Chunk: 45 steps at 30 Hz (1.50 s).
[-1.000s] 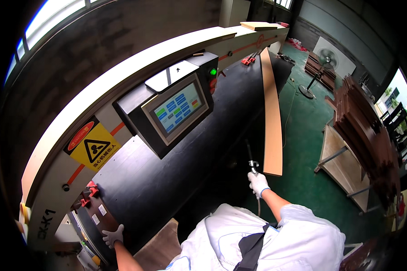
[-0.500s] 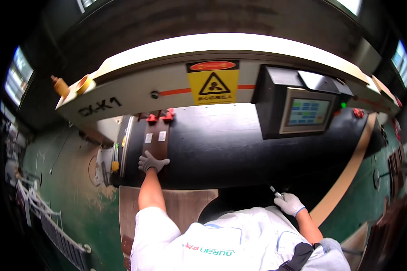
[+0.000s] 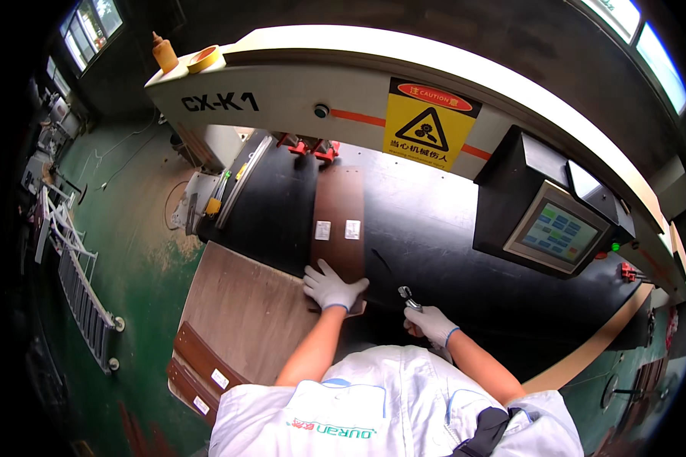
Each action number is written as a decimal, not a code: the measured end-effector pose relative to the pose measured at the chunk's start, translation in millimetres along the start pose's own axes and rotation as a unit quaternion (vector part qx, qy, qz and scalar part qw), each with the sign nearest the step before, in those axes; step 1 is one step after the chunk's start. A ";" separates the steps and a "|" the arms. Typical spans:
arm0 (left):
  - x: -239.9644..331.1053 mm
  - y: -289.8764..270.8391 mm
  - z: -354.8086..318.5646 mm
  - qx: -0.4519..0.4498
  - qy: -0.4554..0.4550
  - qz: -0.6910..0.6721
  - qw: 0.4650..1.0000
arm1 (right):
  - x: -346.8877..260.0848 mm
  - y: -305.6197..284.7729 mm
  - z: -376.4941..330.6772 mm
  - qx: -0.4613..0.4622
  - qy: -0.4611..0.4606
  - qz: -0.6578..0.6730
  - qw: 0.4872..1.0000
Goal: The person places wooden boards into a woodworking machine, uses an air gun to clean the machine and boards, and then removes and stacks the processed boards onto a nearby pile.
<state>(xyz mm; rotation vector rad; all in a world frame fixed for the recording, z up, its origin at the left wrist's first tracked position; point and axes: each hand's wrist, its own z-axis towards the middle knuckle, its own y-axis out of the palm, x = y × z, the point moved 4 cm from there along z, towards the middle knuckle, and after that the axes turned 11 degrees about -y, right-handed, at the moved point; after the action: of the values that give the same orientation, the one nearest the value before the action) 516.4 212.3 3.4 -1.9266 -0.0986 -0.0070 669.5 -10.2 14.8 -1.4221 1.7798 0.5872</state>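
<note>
Two narrow brown boards (image 3: 338, 199), each with a white label, lie side by side on the black machine bed. Their far ends are just short of the red clamps (image 3: 312, 148) under the beam. My left hand (image 3: 331, 288), in a white glove, rests on their near ends, fingers spread and thumb out to the right. To the right of the boards, my gloved right hand (image 3: 434, 326) is closed around a silver hand tool that looks like an air blow gun (image 3: 408, 298). Its head points away from me, and my fingers cover its grip.
A grey-brown wooden panel (image 3: 232, 305) stands at the left, with brown labelled boards (image 3: 198, 369) on it. The machine's beam (image 3: 282, 95) spans the far side, with a control screen (image 3: 560, 231) at the right. A tan strip (image 3: 587, 346) runs along the right. A wheeled rack (image 3: 84, 305) stands far left.
The two boards have come toward me, away from the red clamps, under my left hand. My right hand has brought the blow gun leftward, nearer the boards. The view has turned.
</note>
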 end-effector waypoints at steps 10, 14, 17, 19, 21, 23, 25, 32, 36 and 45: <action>-85.4 85.2 -100.4 -0.244 -0.005 -0.478 0.843 | 30.9 21.4 29.8 -0.002 -0.097 0.088 0.991; -98.7 40.9 -79.1 -0.159 -0.013 -0.454 0.876 | -47.3 43.5 15.2 -0.083 -0.069 0.062 0.992; -114.8 95.1 -91.2 -0.174 -0.050 -0.553 0.813 | -45.0 69.0 35.7 -0.147 -0.098 -0.115 0.978; -124.6 140.3 -120.7 -0.111 -0.080 -0.682 0.718 | -32.9 89.2 38.1 -0.176 -0.097 -0.145 0.969; -126.4 137.7 -143.7 -0.142 -0.106 -0.563 0.807 | -11.4 106.9 35.4 -0.209 -0.094 -0.134 0.964; -137.9 138.9 -161.4 -0.072 -0.128 -0.542 0.828 | 1.8 136.7 24.0 -0.220 -0.076 -0.020 0.972; -170.6 135.2 -165.3 -0.125 -0.186 -0.574 0.788 | -9.1 168.0 12.7 -0.245 -0.067 -0.042 0.966; -317.9 71.0 -170.1 0.087 -0.154 -0.585 0.792 | -66.7 301.7 -5.1 -0.307 -0.086 -0.190 0.929; -456.9 6.2 -195.2 0.317 -0.323 -0.342 0.824 | -58.4 341.6 23.1 -0.291 -0.169 -0.251 0.907; -550.1 35.5 -159.9 0.058 -0.449 -0.255 0.854 | -4.3 328.0 -13.4 -0.123 -0.304 -0.199 0.923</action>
<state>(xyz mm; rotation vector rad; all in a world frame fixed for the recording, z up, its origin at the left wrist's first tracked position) -22.4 14.4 -2.7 -1.5839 -1.2046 0.5354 352.3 71.3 -8.9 -1.4977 0.9219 0.9294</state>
